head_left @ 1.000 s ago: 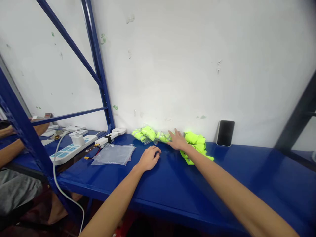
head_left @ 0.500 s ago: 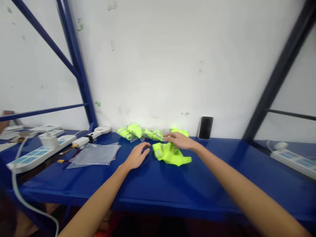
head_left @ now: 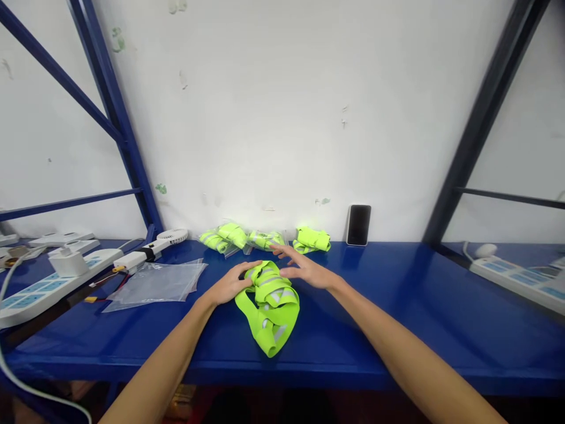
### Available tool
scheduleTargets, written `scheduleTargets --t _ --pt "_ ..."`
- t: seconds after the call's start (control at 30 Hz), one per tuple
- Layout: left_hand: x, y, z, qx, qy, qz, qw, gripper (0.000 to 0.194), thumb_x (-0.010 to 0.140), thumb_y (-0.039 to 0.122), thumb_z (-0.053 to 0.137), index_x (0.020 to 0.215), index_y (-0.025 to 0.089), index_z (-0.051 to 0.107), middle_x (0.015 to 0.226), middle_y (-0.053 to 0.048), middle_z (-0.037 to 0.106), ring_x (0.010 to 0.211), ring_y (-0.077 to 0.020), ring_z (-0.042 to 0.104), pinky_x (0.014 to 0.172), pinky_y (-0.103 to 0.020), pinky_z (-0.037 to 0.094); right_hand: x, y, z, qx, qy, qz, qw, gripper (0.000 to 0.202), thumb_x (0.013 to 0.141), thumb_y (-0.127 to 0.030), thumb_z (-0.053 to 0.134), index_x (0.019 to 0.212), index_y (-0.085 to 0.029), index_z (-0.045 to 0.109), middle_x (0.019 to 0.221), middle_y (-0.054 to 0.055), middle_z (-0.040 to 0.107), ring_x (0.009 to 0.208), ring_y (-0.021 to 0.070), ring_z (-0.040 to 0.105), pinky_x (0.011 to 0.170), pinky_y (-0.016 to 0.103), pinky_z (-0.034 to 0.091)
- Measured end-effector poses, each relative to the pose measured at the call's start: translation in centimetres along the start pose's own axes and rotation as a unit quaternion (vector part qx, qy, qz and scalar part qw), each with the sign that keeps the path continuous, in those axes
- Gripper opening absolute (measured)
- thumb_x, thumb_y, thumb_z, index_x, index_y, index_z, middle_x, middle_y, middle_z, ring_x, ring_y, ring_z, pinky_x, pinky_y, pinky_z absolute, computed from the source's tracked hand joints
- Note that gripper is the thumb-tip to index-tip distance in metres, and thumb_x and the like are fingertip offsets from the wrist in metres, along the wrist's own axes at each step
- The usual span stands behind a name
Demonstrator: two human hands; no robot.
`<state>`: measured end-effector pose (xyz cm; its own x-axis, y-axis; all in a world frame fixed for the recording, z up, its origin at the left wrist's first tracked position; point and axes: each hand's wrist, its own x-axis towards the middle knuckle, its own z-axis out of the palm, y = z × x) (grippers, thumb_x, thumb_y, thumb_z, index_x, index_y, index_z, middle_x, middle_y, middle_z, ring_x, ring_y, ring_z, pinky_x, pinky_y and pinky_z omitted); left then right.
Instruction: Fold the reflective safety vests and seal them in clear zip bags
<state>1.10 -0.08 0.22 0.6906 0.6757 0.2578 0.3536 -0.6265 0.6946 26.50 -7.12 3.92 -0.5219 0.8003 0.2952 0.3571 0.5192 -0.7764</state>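
Observation:
A loose bundle of neon yellow-green reflective strap (head_left: 276,303) with silver bands lies on the blue table in front of me, one loop trailing toward the near edge. My left hand (head_left: 229,284) is at its upper left, thumb and fingers closed on the edge of the folds. Over the upper right side of the bundle, my right hand (head_left: 306,270) is open with fingers spread, holding nothing. Behind the hands, another folded yellow strap (head_left: 312,238) lies near the wall. Clear bags with yellow straps inside (head_left: 229,235) sit to its left.
Flat clear plastic bags (head_left: 159,282) lie stacked at left, beside a small white fan (head_left: 172,235) and a white power strip (head_left: 57,285). A phone (head_left: 359,225) leans on the wall. Another power strip (head_left: 521,280) is at far right, behind the dark post (head_left: 468,129).
The strap bundle has come nearer and leftward, its loop now spread toward me. My left hand has reached its edge, and my right hand has moved slightly left and opened. The view has shifted slightly.

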Motion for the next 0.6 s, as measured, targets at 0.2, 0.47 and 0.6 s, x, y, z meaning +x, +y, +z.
scheduleTargets --t 0.2,0.47,0.6 --pt "0.5 -0.4 0.4 0.001 -0.015 0.003 1.000 0.072 0.068 0.017 0.061 0.138 0.022 0.045 0.138 -0.007 0.051 0.122 -0.0296 0.049 0.101 -0.039 0.039 -0.2 0.5 0.3 -0.069 -0.083 0.021 0.994 0.073 0.064 -0.038 0.078 0.131 -0.029 0.051 0.128 0.007 0.048 0.116 0.0271 0.049 0.102 0.043 0.037" --pt "0.6 0.7 0.8 -0.134 0.077 -0.026 0.988 0.037 0.071 0.040 0.068 0.098 0.015 0.068 0.103 -0.007 0.069 0.097 -0.0270 0.062 0.087 -0.037 0.047 1.7 3.3 2.7 0.293 0.161 0.131 0.933 0.050 0.085 -0.052 0.052 0.124 -0.021 0.051 0.092 0.007 0.068 0.072 0.0211 0.065 0.064 0.037 0.054" --pt "1.0 1.3 1.4 -0.370 0.114 -0.104 0.916 0.041 0.076 0.047 0.059 0.096 0.012 0.067 0.082 -0.008 0.072 0.080 -0.0262 0.067 0.075 -0.037 0.052 2.1 3.2 2.8 0.244 0.163 0.119 0.949 0.055 0.089 -0.056 0.040 0.129 -0.020 0.050 0.107 0.011 0.067 0.098 0.0258 0.063 0.085 0.043 0.051"
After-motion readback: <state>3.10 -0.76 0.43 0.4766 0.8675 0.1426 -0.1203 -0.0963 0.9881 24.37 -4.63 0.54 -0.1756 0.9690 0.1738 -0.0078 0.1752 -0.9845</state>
